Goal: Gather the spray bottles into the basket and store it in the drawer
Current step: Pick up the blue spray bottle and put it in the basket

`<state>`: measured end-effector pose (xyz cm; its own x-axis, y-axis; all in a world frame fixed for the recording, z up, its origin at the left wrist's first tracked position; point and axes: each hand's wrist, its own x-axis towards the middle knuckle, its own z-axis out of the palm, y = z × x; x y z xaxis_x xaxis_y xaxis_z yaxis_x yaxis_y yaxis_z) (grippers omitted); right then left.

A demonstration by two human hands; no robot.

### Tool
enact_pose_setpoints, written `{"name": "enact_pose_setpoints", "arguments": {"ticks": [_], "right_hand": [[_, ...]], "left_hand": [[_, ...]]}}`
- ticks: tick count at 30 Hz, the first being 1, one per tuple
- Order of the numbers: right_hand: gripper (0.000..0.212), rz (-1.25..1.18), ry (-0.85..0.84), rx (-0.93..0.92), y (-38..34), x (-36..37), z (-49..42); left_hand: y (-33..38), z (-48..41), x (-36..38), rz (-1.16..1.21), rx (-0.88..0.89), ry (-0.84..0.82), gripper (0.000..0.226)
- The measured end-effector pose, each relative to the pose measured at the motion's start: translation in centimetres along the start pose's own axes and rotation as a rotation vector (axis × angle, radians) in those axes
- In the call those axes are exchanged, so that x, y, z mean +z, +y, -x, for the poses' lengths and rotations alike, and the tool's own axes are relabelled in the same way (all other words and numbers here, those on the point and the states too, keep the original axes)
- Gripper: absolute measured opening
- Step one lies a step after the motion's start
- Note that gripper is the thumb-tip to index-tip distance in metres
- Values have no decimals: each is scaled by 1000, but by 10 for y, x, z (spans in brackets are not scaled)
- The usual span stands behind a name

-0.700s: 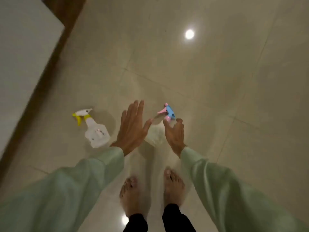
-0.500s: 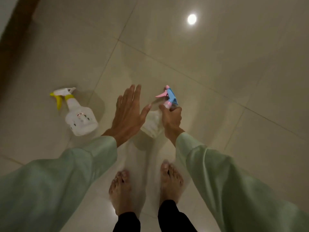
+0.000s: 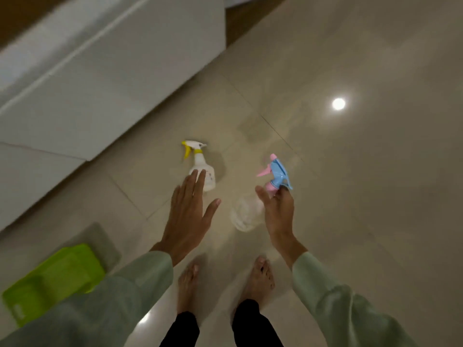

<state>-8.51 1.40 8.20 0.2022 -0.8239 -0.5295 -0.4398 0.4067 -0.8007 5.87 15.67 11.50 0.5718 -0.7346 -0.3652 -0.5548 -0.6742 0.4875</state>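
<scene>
My right hand grips the neck of a clear spray bottle with a blue and pink trigger head, held up off the floor with its body hanging to the left of the hand. A white spray bottle with a yellow trigger stands on the tiled floor, ahead of my left hand. That hand is flat with fingers spread and holds nothing; its fingertips overlap the white bottle's base in view. A lime green basket sits on the floor at lower left, partly hidden by my left sleeve.
A white cabinet or furniture block fills the upper left, its base edge close to the white bottle. My bare feet stand on the glossy beige tiles. A ceiling light reflects on the floor at right.
My right hand has lifted the blue and pink bottle higher. The view swung, bringing the white cabinet and the green basket into sight. My left hand stays spread and holds nothing.
</scene>
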Motion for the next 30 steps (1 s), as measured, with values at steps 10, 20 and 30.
{"name": "enact_pose_setpoints", "arguments": {"ticks": [10,20,30], "right_hand": [[16,158,-380,-195,-77,148,159],[22,230,-432,-200,16,354,313],[20,420,-455,-375,138,478,340]], "left_hand": [[-138,133,-129,63,-302,205,74],[-360,256,-144,133,-478,220,76],[-480,249,-102,170,-518,260,69]]}}
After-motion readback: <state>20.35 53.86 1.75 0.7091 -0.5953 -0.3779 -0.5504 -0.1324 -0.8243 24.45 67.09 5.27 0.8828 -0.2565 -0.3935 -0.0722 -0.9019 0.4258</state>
